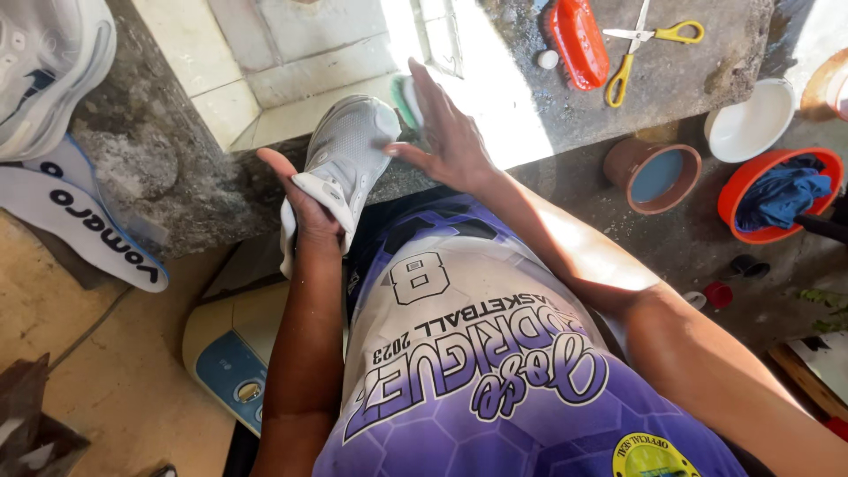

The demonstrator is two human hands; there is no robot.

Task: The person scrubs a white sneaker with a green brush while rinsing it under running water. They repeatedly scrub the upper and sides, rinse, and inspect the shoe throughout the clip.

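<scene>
Spanning the upper frame, the rough grey concrete counter (159, 168) carries a pale tiled basin (265, 62) set into its top. At the counter's front edge, just above the person's lap, sits the light grey mesh sports shoe (349, 155), toe pointing up the frame and heel toward the body.

The left hand (305, 203) is wrapped around the heel end of this shoe, thumb raised, fingers pinching a white cloth (287, 243) against the shoe's side; the cloth's lower edge hangs below the palm. The right hand (450, 132) rests at the toe side with fingers spread flat and straight, the thumb touching the shoe's upper. A green brush (406, 97) shows partly behind this hand; whether the hand grips it cannot be told.

A second light grey shoe (44, 71) lies on the counter's far left, with 1 white insole (88, 230) just below it. On the right of the counter rest an orange oblong plastic brush (579, 40) and yellow-handled scissors (645, 49).

On the ground to the right stand an orange basin (738, 190) holding blue cloth (782, 194), a white bowl (751, 124) and a brown pot with a blue inside (654, 172).
</scene>
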